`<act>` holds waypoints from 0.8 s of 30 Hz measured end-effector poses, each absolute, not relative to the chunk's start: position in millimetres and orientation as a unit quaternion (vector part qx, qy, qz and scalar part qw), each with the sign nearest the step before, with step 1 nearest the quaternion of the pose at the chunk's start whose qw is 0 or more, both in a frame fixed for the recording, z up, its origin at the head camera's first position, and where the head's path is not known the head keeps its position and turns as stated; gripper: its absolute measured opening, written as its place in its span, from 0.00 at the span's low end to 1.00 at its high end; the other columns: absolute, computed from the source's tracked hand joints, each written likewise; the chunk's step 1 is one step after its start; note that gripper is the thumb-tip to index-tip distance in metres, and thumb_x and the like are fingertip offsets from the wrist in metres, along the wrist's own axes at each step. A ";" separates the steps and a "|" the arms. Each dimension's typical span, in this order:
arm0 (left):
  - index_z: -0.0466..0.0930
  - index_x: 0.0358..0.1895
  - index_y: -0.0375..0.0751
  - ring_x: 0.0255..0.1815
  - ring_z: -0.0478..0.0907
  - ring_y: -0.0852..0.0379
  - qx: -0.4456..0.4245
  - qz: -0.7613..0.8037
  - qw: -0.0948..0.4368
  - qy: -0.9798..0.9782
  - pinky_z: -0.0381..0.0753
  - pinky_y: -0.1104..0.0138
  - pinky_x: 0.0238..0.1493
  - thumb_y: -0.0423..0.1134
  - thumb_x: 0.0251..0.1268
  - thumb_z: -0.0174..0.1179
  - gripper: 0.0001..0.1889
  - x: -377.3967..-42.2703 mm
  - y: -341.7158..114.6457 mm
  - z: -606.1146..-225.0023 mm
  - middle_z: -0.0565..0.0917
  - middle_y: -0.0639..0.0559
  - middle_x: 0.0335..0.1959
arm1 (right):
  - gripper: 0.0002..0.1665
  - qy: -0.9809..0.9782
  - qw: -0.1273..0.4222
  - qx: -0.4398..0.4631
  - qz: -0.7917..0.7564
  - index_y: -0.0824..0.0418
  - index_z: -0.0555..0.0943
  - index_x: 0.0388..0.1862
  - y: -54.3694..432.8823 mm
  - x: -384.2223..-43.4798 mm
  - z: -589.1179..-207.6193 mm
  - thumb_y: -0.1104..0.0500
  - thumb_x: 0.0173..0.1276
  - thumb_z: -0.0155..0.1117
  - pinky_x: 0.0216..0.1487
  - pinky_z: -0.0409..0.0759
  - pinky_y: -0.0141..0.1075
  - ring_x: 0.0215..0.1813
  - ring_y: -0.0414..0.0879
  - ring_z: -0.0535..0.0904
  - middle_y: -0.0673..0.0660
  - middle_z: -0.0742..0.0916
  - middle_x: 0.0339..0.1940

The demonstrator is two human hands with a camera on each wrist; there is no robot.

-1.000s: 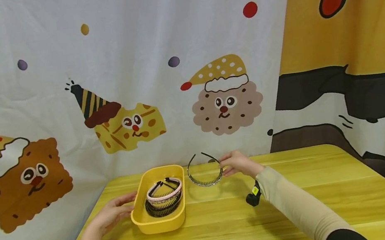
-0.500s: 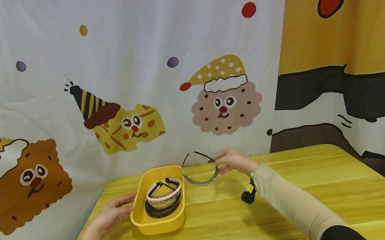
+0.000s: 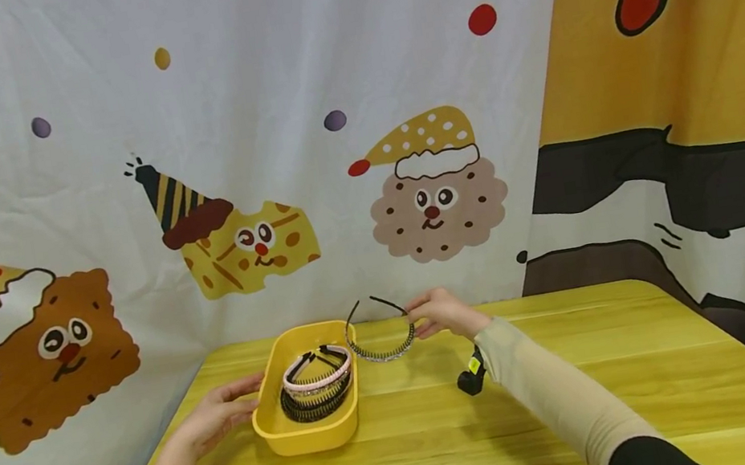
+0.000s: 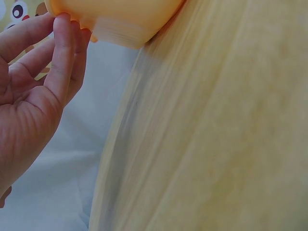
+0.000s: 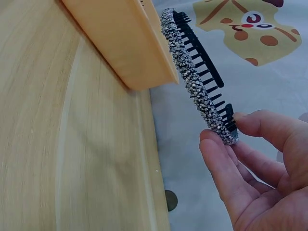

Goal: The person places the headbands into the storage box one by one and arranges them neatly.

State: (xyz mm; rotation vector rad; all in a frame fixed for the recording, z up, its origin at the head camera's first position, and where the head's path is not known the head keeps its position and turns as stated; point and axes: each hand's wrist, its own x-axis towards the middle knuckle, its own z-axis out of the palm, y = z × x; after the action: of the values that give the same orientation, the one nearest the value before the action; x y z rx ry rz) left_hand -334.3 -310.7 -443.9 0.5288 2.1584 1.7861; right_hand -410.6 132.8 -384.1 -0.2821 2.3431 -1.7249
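A black toothed headband with a silver glittery band (image 5: 195, 86) hangs in the air, pinched at one side between the thumb and fingers of my right hand (image 3: 445, 313). Its left edge overlaps the right rim of a yellow plastic bin (image 3: 313, 438) in the head view. Inside that bin lies a pile of headbands, a pink one (image 3: 321, 382) on top and black toothed ones (image 3: 313, 413) below. My left hand (image 3: 215, 418) touches the bin's left side with extended fingertips (image 4: 62, 24); the bin stands upright on the table.
The wood-grain table (image 3: 423, 460) runs back to a white cloth (image 3: 286, 59) printed with cartoon snacks. An orange and black printed cloth (image 3: 684, 77) hangs at the right. A black wrist device (image 3: 472, 381) sits under the right wrist.
My right hand has moved left with the glittery headband, bringing it from beside the bin to its right rim. The left hand and the bin stay in place.
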 end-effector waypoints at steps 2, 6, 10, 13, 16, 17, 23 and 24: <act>0.50 0.74 0.25 0.61 0.73 0.53 0.185 0.617 0.142 0.752 0.77 0.64 0.56 0.33 0.72 0.54 0.34 -333.9 -311.3 -444.1 0.52 0.26 0.73 | 0.25 0.796 0.109 -0.096 -0.588 0.74 0.77 0.58 130.0 -410.2 -384.1 0.65 0.64 0.66 0.39 0.85 0.44 0.33 0.55 0.86 0.65 0.85 0.43; 0.50 0.74 0.25 0.62 0.73 0.52 0.185 0.615 0.141 0.753 0.77 0.63 0.56 0.34 0.72 0.54 0.34 -333.2 -311.7 -443.7 0.52 0.26 0.73 | 0.24 0.791 0.113 -0.094 -0.594 0.74 0.77 0.58 124.7 -409.2 -385.2 0.65 0.64 0.66 0.39 0.85 0.44 0.33 0.54 0.86 0.69 0.84 0.47; 0.49 0.74 0.25 0.61 0.73 0.52 0.186 0.615 0.141 0.753 0.77 0.64 0.56 0.34 0.72 0.54 0.34 -332.9 -311.1 -443.1 0.52 0.25 0.73 | 0.23 0.788 0.115 -0.092 -0.598 0.74 0.77 0.58 119.5 -407.7 -384.9 0.66 0.65 0.65 0.38 0.85 0.44 0.32 0.54 0.85 0.70 0.84 0.48; 0.49 0.74 0.25 0.62 0.73 0.50 0.187 0.614 0.142 0.753 0.77 0.64 0.56 0.33 0.72 0.54 0.34 -332.6 -310.8 -442.9 0.51 0.25 0.73 | 0.23 0.785 0.119 -0.089 -0.601 0.73 0.77 0.58 116.4 -407.8 -384.5 0.66 0.65 0.64 0.38 0.85 0.44 0.32 0.54 0.85 0.68 0.85 0.45; 0.49 0.74 0.25 0.62 0.72 0.49 0.187 0.614 0.143 0.753 0.77 0.63 0.56 0.33 0.72 0.54 0.34 -332.5 -311.0 -442.8 0.51 0.26 0.73 | 0.23 0.785 0.122 -0.090 -0.600 0.73 0.77 0.58 113.3 -408.7 -383.9 0.66 0.65 0.64 0.39 0.85 0.44 0.32 0.54 0.85 0.67 0.85 0.43; 0.49 0.74 0.25 0.62 0.72 0.49 0.187 0.614 0.144 0.753 0.77 0.63 0.56 0.33 0.72 0.54 0.34 -332.6 -311.0 -442.7 0.51 0.26 0.73 | 0.23 0.785 0.123 -0.090 -0.600 0.73 0.77 0.58 112.5 -408.9 -383.5 0.66 0.65 0.64 0.39 0.85 0.44 0.32 0.54 0.86 0.66 0.85 0.43; 0.49 0.74 0.24 0.61 0.73 0.50 0.178 0.624 0.148 0.747 0.77 0.63 0.56 0.32 0.72 0.54 0.33 -333.7 -310.4 -442.1 0.52 0.26 0.73 | 0.23 0.790 0.124 -0.098 -0.592 0.74 0.77 0.58 108.5 -409.5 -379.9 0.66 0.65 0.64 0.38 0.85 0.43 0.36 0.59 0.85 0.64 0.86 0.39; 0.49 0.73 0.24 0.61 0.74 0.51 0.177 0.624 0.148 0.746 0.77 0.64 0.56 0.32 0.72 0.54 0.33 -333.9 -310.3 -442.1 0.52 0.26 0.73 | 0.23 0.791 0.124 -0.098 -0.592 0.74 0.77 0.58 108.0 -409.8 -379.4 0.66 0.64 0.65 0.38 0.85 0.43 0.36 0.60 0.85 0.64 0.86 0.39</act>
State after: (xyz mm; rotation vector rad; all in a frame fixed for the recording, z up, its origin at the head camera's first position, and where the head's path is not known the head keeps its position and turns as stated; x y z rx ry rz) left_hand -333.9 -310.3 -442.1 0.5104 2.1472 1.7951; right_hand -409.8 108.0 -379.4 -0.2870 2.3054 -1.7252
